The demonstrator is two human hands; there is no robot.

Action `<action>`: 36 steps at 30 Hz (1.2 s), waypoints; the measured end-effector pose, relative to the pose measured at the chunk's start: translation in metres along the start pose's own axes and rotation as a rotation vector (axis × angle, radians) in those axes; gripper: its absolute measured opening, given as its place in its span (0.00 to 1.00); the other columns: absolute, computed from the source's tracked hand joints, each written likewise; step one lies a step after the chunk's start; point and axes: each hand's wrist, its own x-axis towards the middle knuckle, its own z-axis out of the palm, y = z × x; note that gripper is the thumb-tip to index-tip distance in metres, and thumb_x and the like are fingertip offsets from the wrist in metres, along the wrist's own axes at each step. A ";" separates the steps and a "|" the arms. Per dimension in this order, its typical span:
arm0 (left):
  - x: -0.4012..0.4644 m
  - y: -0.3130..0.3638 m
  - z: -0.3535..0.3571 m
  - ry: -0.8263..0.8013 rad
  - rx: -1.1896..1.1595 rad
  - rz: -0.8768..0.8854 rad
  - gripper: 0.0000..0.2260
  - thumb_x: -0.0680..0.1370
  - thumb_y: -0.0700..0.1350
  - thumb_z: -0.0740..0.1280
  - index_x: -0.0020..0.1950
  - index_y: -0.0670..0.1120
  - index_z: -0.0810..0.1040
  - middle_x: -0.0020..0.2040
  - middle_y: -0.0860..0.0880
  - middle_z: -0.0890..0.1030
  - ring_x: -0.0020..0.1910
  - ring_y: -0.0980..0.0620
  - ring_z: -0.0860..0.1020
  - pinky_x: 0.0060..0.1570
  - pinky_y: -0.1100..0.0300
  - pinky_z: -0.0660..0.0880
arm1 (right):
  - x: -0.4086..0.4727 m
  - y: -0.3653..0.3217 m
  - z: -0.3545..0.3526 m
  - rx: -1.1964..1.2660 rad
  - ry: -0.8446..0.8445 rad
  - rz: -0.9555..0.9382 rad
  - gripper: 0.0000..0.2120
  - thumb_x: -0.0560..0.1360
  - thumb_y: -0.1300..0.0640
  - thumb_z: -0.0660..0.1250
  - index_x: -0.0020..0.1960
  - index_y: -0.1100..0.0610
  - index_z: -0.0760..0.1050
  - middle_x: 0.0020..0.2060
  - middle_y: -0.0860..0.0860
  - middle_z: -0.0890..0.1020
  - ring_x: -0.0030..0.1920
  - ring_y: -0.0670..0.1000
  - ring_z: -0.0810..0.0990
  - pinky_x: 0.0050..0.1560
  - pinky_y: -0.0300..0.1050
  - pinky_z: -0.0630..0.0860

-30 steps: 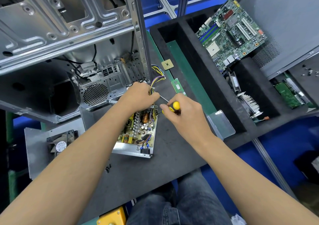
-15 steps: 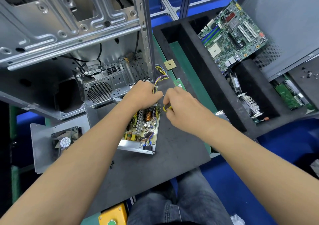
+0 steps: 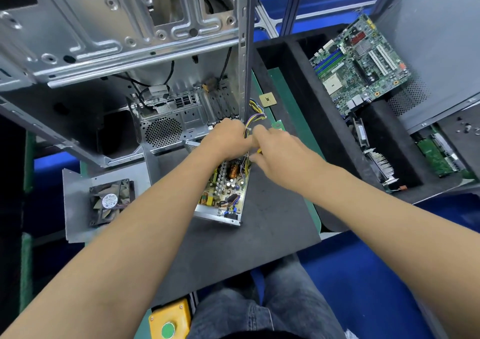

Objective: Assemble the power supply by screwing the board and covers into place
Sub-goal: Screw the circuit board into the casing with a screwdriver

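Note:
The open power supply point(image 3: 224, 195) lies on the dark mat point(image 3: 259, 229), its yellow-green board with coils and capacitators exposed in a metal tray. My left hand point(image 3: 225, 137) rests at the board's far end, fingers curled by the bundle of coloured wires point(image 3: 255, 116); what it grips is hidden. My right hand point(image 3: 275, 147) meets it there and grips a yellow-handled screwdriver point(image 3: 259, 151), of which only a sliver shows. The screwdriver's tip is hidden. A grey cover with a black fan point(image 3: 111, 201) lies to the left.
An open computer case point(image 3: 124, 42) stands at the back left. Black foam bins point(image 3: 345, 130) on the right hold a motherboard point(image 3: 359, 58), a heatsink and other boards. A loose chip point(image 3: 267, 99) lies near the wires. A yellow box with a green button point(image 3: 170, 321) sits at the near edge.
My right hand has moved left and away from me with the screwdriver until it meets my left hand over the board's far end. The screwdriver handle is now almost fully covered.

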 end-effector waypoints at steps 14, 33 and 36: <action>0.002 -0.002 0.003 0.024 0.051 0.012 0.12 0.75 0.45 0.61 0.33 0.41 0.68 0.34 0.44 0.72 0.31 0.48 0.69 0.28 0.57 0.62 | -0.001 0.004 0.000 -0.124 -0.040 -0.149 0.11 0.79 0.59 0.64 0.59 0.60 0.68 0.51 0.56 0.69 0.41 0.58 0.72 0.43 0.55 0.75; 0.009 -0.008 0.010 0.076 0.067 0.042 0.16 0.76 0.47 0.62 0.31 0.41 0.68 0.31 0.43 0.72 0.29 0.47 0.68 0.27 0.57 0.61 | 0.008 0.003 0.000 -0.316 -0.048 0.004 0.12 0.83 0.50 0.60 0.57 0.59 0.72 0.39 0.52 0.67 0.51 0.60 0.79 0.40 0.50 0.68; 0.010 -0.007 0.009 0.029 0.101 0.045 0.11 0.75 0.44 0.60 0.34 0.42 0.70 0.34 0.45 0.72 0.34 0.44 0.71 0.30 0.56 0.64 | 0.010 0.005 -0.001 -0.239 -0.105 -0.091 0.13 0.80 0.56 0.64 0.61 0.60 0.67 0.53 0.57 0.70 0.52 0.61 0.76 0.44 0.51 0.70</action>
